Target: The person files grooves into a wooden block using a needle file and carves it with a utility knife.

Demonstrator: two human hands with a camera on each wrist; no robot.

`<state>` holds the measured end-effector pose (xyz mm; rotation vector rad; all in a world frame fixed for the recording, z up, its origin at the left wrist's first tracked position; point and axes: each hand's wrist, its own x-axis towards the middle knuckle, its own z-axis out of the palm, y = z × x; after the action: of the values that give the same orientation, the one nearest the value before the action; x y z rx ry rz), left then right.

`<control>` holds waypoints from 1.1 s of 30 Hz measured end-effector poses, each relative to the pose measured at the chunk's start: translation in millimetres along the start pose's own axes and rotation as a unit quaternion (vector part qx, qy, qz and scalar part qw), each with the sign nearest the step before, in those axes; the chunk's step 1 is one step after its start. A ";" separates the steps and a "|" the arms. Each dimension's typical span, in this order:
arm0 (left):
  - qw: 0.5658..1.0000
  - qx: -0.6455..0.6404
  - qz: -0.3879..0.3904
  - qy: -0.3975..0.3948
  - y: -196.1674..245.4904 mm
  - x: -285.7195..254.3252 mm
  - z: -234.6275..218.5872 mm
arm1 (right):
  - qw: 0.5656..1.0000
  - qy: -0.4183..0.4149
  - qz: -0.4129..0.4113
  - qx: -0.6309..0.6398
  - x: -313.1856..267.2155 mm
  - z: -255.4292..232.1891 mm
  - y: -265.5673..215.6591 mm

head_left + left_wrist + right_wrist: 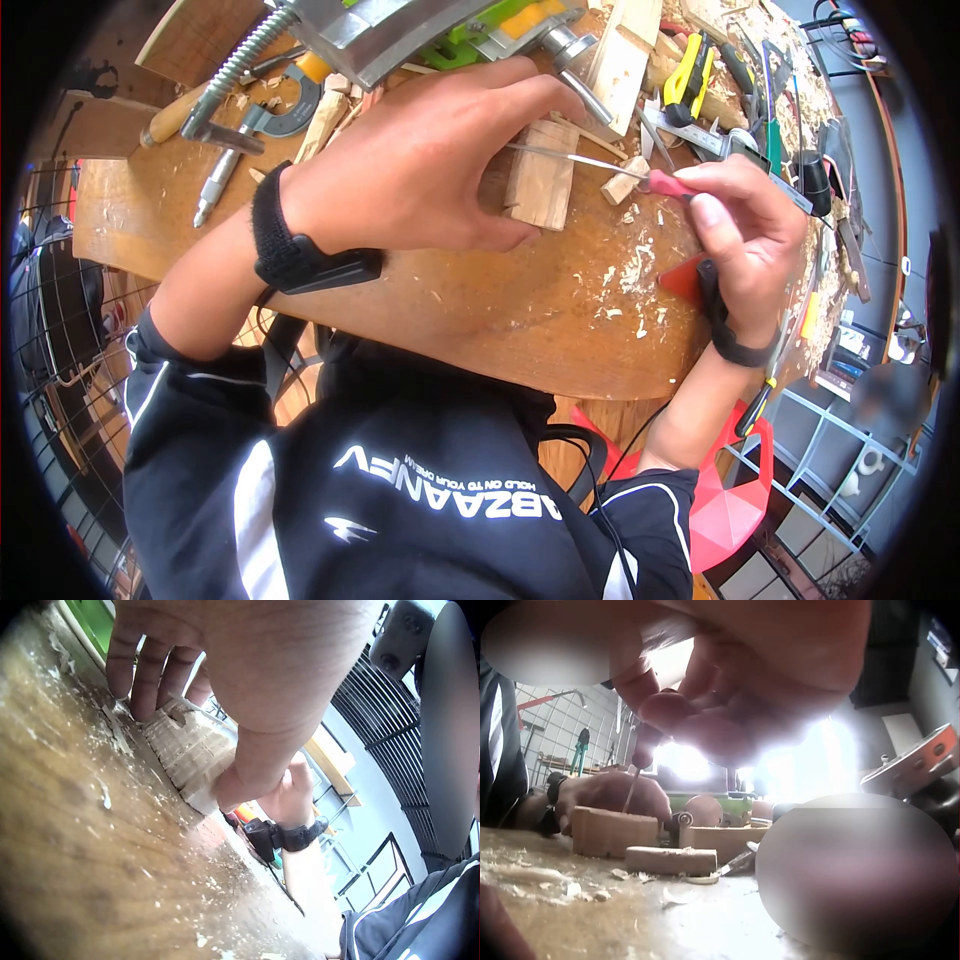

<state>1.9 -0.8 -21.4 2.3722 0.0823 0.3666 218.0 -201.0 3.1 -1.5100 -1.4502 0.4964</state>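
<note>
My left hand grips a small wooden block on the table, thumb at its near end and fingers at the far end. In the left wrist view the block shows a ridged side and a notch at one edge. My right hand pinches the red handle of a slim tool with a thin metal shaft. That shaft slants down to the top of the block in the right wrist view; its tip is hidden there. A short wood offcut lies just under the tool.
A metal vise with a spring and bar stands behind my left hand. Beside it lies a micrometer. Yellow cutters, a caliper and wood strips crowd the back right. Shavings litter the table.
</note>
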 end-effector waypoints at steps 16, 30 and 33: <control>0.999 0.016 0.033 0.024 -1.8 0.3 1.6 | 0.998 -0.006 -0.005 -0.067 1.8 5.3 -1.8; 0.999 0.009 0.036 0.024 -2.6 -0.4 1.6 | 0.999 0.003 0.041 0.014 -8.0 1.8 4.3; 0.999 0.014 0.033 0.015 -2.4 0.1 2.1 | 0.999 0.004 0.053 -0.012 -6.5 3.7 -1.7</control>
<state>2.7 -0.4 -24.5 2.4025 0.0232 0.4364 212.6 -206.1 0.8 -1.6115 -1.3794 0.5378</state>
